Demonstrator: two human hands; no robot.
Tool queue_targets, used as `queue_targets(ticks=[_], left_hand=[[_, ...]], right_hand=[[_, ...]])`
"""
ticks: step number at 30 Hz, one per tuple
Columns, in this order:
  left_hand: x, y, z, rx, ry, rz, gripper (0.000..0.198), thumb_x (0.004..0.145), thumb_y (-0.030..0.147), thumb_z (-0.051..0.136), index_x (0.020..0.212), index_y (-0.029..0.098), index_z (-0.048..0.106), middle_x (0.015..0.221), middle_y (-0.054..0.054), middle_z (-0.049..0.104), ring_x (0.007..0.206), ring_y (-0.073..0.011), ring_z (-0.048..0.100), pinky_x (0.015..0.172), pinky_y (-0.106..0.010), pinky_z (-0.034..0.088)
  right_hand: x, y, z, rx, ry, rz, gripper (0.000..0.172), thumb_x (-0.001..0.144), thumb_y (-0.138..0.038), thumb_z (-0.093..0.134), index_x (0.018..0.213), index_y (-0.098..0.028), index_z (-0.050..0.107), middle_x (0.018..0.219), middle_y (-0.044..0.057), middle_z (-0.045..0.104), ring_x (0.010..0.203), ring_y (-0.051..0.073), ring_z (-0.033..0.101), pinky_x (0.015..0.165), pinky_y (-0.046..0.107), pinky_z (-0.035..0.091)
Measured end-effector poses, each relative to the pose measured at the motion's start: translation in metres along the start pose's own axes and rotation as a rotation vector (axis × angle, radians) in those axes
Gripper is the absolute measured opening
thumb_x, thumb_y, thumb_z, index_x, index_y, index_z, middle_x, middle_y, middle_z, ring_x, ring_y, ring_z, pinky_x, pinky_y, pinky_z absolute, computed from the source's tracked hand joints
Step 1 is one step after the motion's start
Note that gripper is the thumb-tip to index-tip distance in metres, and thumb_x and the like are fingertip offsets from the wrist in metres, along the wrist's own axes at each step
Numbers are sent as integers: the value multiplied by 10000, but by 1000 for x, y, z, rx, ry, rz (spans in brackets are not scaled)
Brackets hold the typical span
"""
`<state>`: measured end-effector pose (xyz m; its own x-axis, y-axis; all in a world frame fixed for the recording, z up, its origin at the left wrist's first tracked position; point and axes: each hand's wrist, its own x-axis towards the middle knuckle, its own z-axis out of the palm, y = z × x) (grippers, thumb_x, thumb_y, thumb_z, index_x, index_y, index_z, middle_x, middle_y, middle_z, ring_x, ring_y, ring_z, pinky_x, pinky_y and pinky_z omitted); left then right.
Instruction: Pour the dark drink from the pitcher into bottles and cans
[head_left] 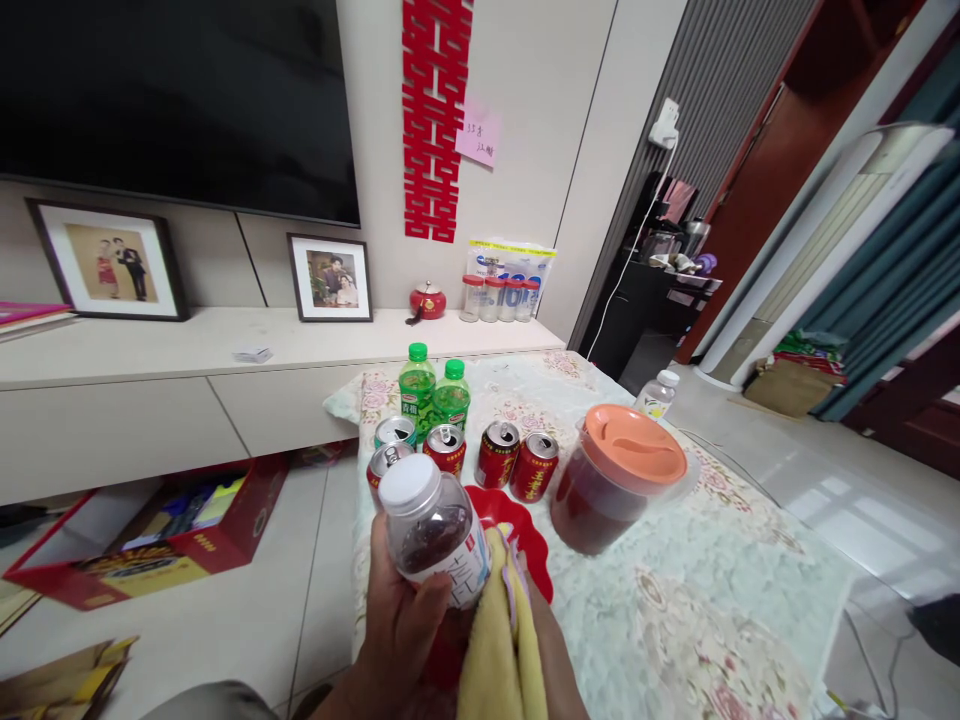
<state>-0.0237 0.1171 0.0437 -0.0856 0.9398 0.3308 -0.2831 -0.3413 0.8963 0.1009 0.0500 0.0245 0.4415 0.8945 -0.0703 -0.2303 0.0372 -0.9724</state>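
My left hand (405, 625) is wrapped round a small clear bottle (435, 530) with a white cap and dark contents, holding it tilted above the near end of the table. My right hand (551, 650) is mostly hidden under a yellow cloth (499, 640), which it grips and presses against the bottle's lower side. Just behind the bottle lies a red dish (525, 535). Several red and silver cans (517, 460) and two green bottles (435, 395) stand further back.
A jug with an orange lid (619, 480) and dark liquid stands on the floral tablecloth (690, 600). A small bottle (658, 393) sits at the far right edge. A red box (150, 545) lies on the floor at left. The cabinet (225, 350) holds framed photos and jars.
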Motion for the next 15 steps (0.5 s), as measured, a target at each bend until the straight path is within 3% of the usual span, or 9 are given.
queue_targets(ticks=[4,6,9,15], left_hand=[[1,1,1,-7,-5,-13,670,836,644,808,1303,226,571,1098,-98,819,892,-271,776,787,-359,650],[2,1,2,-26,-10,-31,709,825,633,826,1336,227,550,1148,-110,808,929,-281,775,810,-367,647],[3,2,6,-43,-40,-83,732,784,621,865,1324,236,556,1205,-107,786,1020,-291,768,877,-373,633],[-4,4,16,-34,-76,-213,697,667,529,945,1202,237,606,1004,-54,809,834,-256,761,756,-346,628]], right_hand=[[-7,-2,0,-27,31,74,525,939,-722,641,1090,-261,840,1062,89,851,1083,330,783,934,453,647],[-12,1,-3,-71,30,41,508,961,-683,646,1152,-246,820,1127,98,841,1105,326,776,972,446,632],[-17,8,-10,-196,53,-113,454,957,-584,708,1262,-254,776,1257,106,799,1163,325,749,1032,453,603],[-15,-7,-19,-388,113,-374,448,961,-489,718,1369,-305,747,1461,122,691,1366,383,628,1164,574,492]])
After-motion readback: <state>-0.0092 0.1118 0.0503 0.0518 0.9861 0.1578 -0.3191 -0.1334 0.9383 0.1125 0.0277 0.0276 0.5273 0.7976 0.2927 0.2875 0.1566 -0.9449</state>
